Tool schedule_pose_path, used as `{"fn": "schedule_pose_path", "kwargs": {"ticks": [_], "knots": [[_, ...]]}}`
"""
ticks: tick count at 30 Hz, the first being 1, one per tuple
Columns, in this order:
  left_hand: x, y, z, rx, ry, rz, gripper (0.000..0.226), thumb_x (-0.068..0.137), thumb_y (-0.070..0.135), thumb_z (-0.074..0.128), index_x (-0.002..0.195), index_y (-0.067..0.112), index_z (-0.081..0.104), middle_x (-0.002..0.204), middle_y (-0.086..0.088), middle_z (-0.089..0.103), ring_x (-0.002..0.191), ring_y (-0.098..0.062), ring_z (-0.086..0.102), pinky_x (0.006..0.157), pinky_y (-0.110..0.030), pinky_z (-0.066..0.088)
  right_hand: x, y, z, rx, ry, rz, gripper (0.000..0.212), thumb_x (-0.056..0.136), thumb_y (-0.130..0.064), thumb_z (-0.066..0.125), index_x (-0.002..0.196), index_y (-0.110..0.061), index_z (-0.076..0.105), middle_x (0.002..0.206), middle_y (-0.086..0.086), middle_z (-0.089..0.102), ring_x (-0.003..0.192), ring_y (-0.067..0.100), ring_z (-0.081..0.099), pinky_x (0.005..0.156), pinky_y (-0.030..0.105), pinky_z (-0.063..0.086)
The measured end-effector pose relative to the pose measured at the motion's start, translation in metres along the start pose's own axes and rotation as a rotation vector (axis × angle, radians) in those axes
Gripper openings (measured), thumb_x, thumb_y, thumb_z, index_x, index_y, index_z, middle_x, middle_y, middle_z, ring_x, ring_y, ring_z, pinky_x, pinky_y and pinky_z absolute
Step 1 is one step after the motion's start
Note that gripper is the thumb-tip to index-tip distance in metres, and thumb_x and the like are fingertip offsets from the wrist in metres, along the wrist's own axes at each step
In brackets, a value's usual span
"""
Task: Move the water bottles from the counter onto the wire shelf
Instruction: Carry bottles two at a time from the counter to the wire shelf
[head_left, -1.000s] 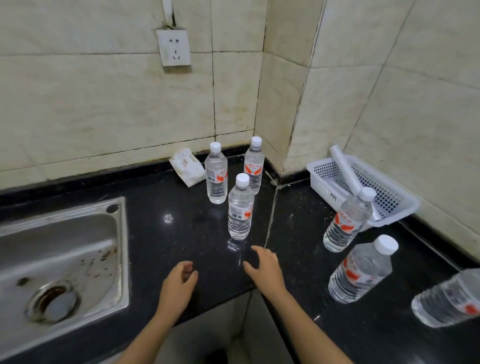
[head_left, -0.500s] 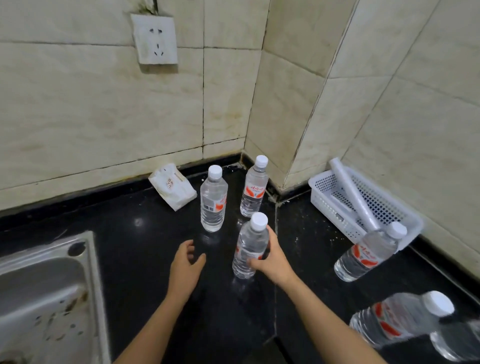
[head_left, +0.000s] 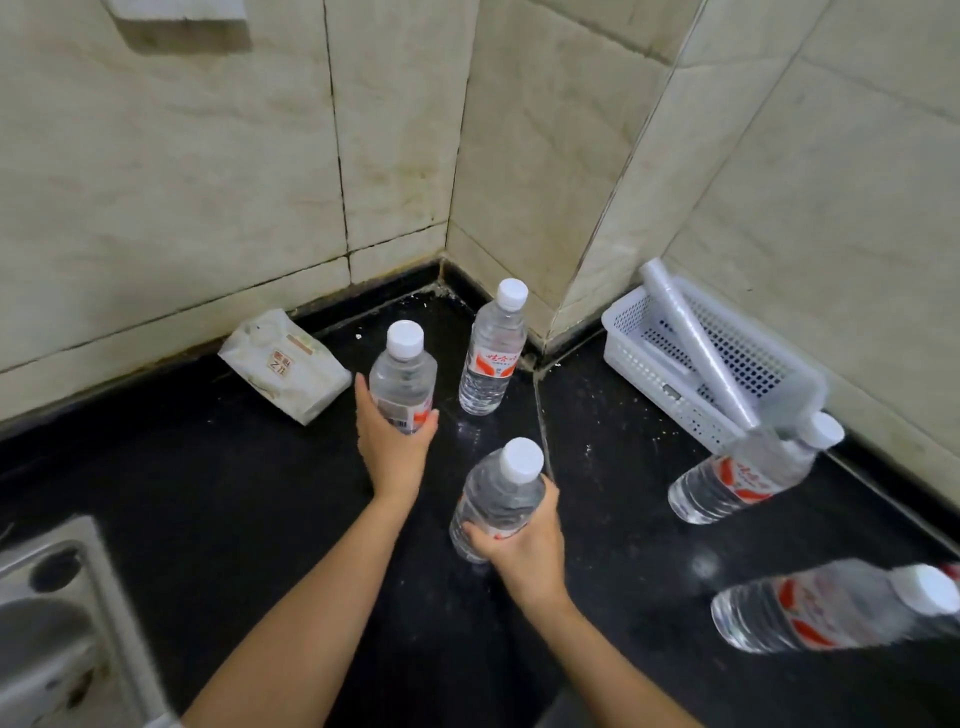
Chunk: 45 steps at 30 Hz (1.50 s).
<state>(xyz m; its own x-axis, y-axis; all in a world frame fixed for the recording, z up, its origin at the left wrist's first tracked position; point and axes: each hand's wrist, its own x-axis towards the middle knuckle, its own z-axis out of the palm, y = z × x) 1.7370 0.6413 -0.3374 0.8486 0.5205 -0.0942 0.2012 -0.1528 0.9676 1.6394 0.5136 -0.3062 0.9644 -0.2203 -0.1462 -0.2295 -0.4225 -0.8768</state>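
Observation:
Several clear water bottles with white caps and red labels stand on the black counter (head_left: 208, 493). My left hand (head_left: 392, 447) grips the lower body of one bottle (head_left: 402, 376) near the back. My right hand (head_left: 522, 545) grips a nearer bottle (head_left: 498, 499), which leans slightly. A third bottle (head_left: 491, 351) stands free in the wall corner. Two more bottles (head_left: 743, 475) (head_left: 831, 605) are at the right, blurred. No wire shelf is in view.
A white tissue pack (head_left: 283, 364) lies against the back wall at the left. A white plastic basket (head_left: 717, 358) holding a clear roll (head_left: 696, 343) sits by the right wall. A steel sink (head_left: 57, 613) is at the lower left.
My left hand reached forward and took hold of the back-left bottle. My right hand, touching the nearer bottle before, now grips it fully. The view shifted closer to the corner.

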Motion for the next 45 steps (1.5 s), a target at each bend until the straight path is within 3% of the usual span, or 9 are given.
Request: {"fn": "schedule_pose_path", "kwargs": {"ticks": [4,11,18,23,26,29,34,40,45], "knots": [[-0.001,0.003,-0.014,0.002,-0.049,-0.005,0.074,0.066,0.015,0.078,0.130,0.017,0.041,0.132,-0.008,0.054,0.122,-0.024,0.051,0.099,-0.029,0.037,0.000,-0.006,-0.003,-0.029,-0.002,0.019,0.062,0.059,-0.014,0.082,0.090,-0.034,0.032,0.087,-0.012,0.050,0.076,0.005,0.051,0.072,0.016,0.039],[-0.017,-0.010,-0.058,0.094,-0.403,-0.010,0.083,0.060,0.013,0.082,0.130,0.024,0.039,0.124,-0.003,0.058,0.113,-0.020,0.056,0.094,-0.031,0.043,0.004,-0.001,-0.003,-0.071,-0.028,0.065,0.073,0.059,-0.020,0.082,0.113,-0.029,0.032,0.109,-0.003,0.056,0.105,0.019,0.057,0.084,0.024,0.039],[-0.062,-0.023,-0.087,-0.030,-0.491,-0.062,0.065,0.060,0.002,0.081,0.114,0.023,0.050,0.102,0.005,0.063,0.095,-0.010,0.061,0.080,-0.024,0.048,-0.012,0.002,-0.011,-0.099,-0.008,0.074,0.074,0.061,-0.025,0.080,0.121,-0.020,0.037,0.116,0.001,0.060,0.106,0.021,0.058,0.086,0.028,0.043],[-0.111,-0.031,-0.099,-0.169,-0.512,-0.164,0.045,0.063,0.000,0.076,0.093,0.025,0.055,0.094,-0.005,0.066,0.086,-0.020,0.064,0.069,-0.026,0.052,-0.049,0.017,-0.039,-0.130,0.074,0.138,0.069,0.060,-0.026,0.078,0.116,-0.021,0.039,0.111,0.001,0.061,0.103,0.025,0.059,0.085,0.032,0.046],[-0.136,-0.026,-0.100,-0.126,-0.579,-0.105,0.048,0.065,-0.007,0.075,0.093,0.025,0.055,0.094,-0.005,0.066,0.085,-0.017,0.064,0.066,-0.022,0.054,-0.082,0.032,-0.063,-0.175,0.134,0.165,0.066,0.060,-0.028,0.076,0.115,-0.020,0.041,0.113,0.004,0.062,0.104,0.028,0.059,0.085,0.034,0.045],[-0.166,-0.012,-0.096,-0.086,-0.696,-0.060,0.054,0.051,0.010,0.081,0.094,0.027,0.054,0.093,0.000,0.066,0.085,-0.013,0.064,0.070,-0.025,0.050,-0.120,0.047,-0.091,-0.194,0.210,0.190,0.065,0.060,-0.029,0.075,0.114,-0.018,0.042,0.113,0.004,0.062,0.105,0.030,0.058,0.087,0.035,0.045],[-0.240,-0.003,-0.084,-0.089,-0.860,0.014,0.049,0.065,-0.009,0.074,0.098,0.021,0.053,0.094,0.000,0.065,0.086,-0.017,0.062,0.080,-0.034,0.048,-0.206,0.077,-0.140,-0.192,0.371,0.238,0.063,0.060,-0.032,0.076,0.112,-0.019,0.042,0.115,0.003,0.061,0.107,0.028,0.058,0.090,0.038,0.045],[-0.356,-0.006,-0.086,0.013,-1.099,0.108,0.054,0.065,-0.004,0.076,0.107,0.016,0.050,0.091,0.007,0.062,0.084,-0.008,0.059,0.069,-0.022,0.047,-0.330,0.128,-0.182,-0.168,0.593,0.399,0.061,0.058,-0.032,0.075,0.107,-0.018,0.042,0.111,0.003,0.061,0.103,0.028,0.058,0.087,0.039,0.047],[-0.428,-0.013,-0.096,0.085,-1.265,0.160,0.048,0.062,-0.004,0.078,0.096,0.019,0.053,0.087,0.008,0.062,0.080,-0.010,0.060,0.066,-0.020,0.046,-0.417,0.158,-0.201,-0.105,0.758,0.543,0.060,0.059,-0.030,0.075,0.107,-0.016,0.042,0.109,0.006,0.061,0.100,0.031,0.059,0.084,0.036,0.047]]}}
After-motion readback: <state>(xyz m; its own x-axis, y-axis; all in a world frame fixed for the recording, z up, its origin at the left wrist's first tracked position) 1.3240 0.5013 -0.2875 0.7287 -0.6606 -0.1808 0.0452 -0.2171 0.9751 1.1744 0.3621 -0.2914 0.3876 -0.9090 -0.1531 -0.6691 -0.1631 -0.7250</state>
